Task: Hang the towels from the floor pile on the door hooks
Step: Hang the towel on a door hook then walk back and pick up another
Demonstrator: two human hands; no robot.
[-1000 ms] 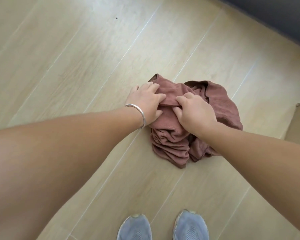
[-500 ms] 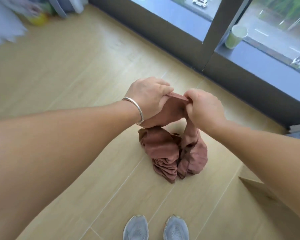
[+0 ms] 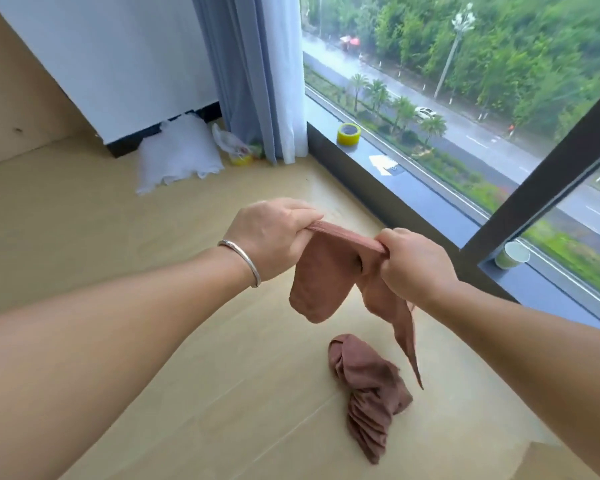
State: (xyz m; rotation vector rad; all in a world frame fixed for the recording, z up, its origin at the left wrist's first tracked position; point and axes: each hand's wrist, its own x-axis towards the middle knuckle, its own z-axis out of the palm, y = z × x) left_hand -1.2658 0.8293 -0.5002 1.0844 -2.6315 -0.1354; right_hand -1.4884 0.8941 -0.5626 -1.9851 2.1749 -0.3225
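Note:
I hold one brown towel (image 3: 321, 282) in the air above the wooden floor, its top edge stretched between both hands. My left hand (image 3: 272, 239), with a silver bracelet on the wrist, grips the edge's left end. Its right end is gripped by my right hand (image 3: 413, 266). The cloth hangs in two folds, with a narrow tail dropping below my right hand. A second brown towel (image 3: 369, 393) lies crumpled on the floor beneath. No door or hooks are in view.
A large window with a dark frame (image 3: 541, 192) and low sill runs along the right. On the sill stand a yellow tape roll (image 3: 349, 134) and a green cup (image 3: 511, 254). A white pillow (image 3: 177, 155), bags and curtains (image 3: 253, 74) fill the far corner.
Both hands have lifted one towel off the pile and risen clear of the floor. The view has tilted up from my feet to the window and corner. One towel stays on the floor.

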